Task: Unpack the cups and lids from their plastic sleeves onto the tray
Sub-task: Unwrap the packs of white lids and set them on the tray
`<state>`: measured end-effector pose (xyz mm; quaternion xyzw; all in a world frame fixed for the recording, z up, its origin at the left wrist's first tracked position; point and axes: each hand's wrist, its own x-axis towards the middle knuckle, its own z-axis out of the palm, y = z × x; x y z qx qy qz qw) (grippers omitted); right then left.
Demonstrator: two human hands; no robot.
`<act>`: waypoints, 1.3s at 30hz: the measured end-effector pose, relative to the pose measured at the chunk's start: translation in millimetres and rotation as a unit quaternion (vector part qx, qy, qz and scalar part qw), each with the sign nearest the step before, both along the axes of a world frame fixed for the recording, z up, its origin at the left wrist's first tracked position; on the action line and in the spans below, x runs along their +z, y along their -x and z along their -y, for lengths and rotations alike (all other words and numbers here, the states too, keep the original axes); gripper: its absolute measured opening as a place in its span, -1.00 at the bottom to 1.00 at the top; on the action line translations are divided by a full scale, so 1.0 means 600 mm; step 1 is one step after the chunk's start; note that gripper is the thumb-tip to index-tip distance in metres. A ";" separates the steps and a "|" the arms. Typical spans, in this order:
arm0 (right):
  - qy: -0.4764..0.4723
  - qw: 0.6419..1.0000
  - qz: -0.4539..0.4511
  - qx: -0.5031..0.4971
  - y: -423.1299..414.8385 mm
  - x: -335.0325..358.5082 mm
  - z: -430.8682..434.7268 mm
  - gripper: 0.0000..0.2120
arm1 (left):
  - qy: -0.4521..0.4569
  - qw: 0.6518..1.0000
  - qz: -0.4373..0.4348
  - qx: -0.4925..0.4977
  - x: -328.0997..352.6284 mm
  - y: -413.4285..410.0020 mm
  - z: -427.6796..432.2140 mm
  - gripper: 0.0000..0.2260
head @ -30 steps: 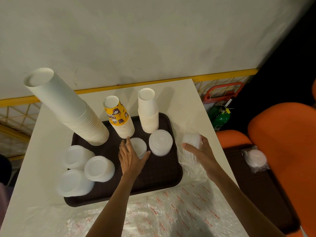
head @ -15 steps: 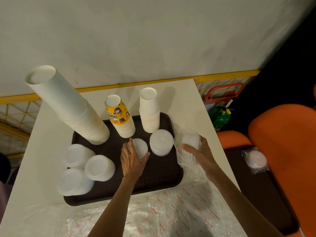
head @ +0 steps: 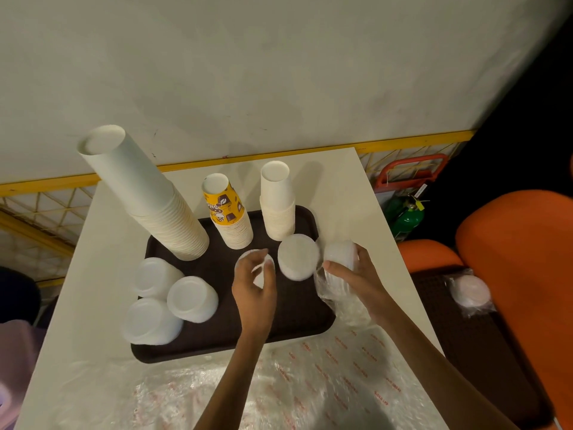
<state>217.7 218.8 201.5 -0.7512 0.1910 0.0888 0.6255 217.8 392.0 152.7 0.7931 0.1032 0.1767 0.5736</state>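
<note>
The left hand [head: 255, 290] curls its fingers round the small lids [head: 255, 264] standing mid-tray, thumb on one side and fingertips on the other. The right hand [head: 359, 277] grips the sleeved lids [head: 339, 253] just off the right edge of the tray [head: 297, 321], with the clear sleeve [head: 330, 288] bunched round the stack's lower part. A bare lid stack [head: 298, 257] stands on the tray between the two hands. Along the tray's far edge are three upside-down stacks: tall white cups [head: 145, 197] leaning left, yellow cups [head: 228, 215], and short white cups [head: 277, 203]. Three wide lid stacks [head: 192, 297] crowd the tray's near-left corner, touching one another. The tray sits on a white table [head: 102, 274], and loose plastic [head: 279, 386] covers the table's near edge. To the right, a second tray [head: 434, 305] on an orange chair [head: 521, 259] carries wrapped lids [head: 471, 293].
</note>
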 end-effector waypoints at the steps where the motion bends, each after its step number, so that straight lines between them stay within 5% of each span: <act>1: -0.006 1.000 0.002 0.012 0.005 0.003 -0.002 -0.34 | 0.053 0.998 0.008 -0.014 0.027 0.005 0.006 -0.87; 4: -0.014 0.998 -0.021 0.053 0.018 0.010 -0.008 -0.35 | 0.140 0.984 0.038 -0.103 0.084 0.008 0.020 -0.85; 15: -0.064 0.991 -0.002 0.116 0.045 0.037 -0.019 -0.29 | 0.117 0.966 -0.068 -0.222 0.105 0.052 0.027 -0.87; 19: -0.107 0.982 0.002 0.159 0.058 0.050 -0.021 -0.05 | 0.167 0.956 -0.104 -0.217 0.124 0.060 0.031 -0.87; 23: -0.013 0.989 -0.006 0.147 0.051 0.065 -0.035 -0.36 | 0.168 0.955 -0.128 -0.209 0.130 0.059 0.031 -0.89; 35: -0.016 0.986 -0.032 0.162 0.056 0.064 -0.027 -0.41 | 0.187 0.952 -0.164 -0.177 0.139 0.056 0.036 -0.88; 39: -0.055 0.985 -0.039 0.158 0.059 0.070 -0.031 -0.15 | 0.202 0.950 -0.168 -0.169 0.141 0.055 0.035 -0.86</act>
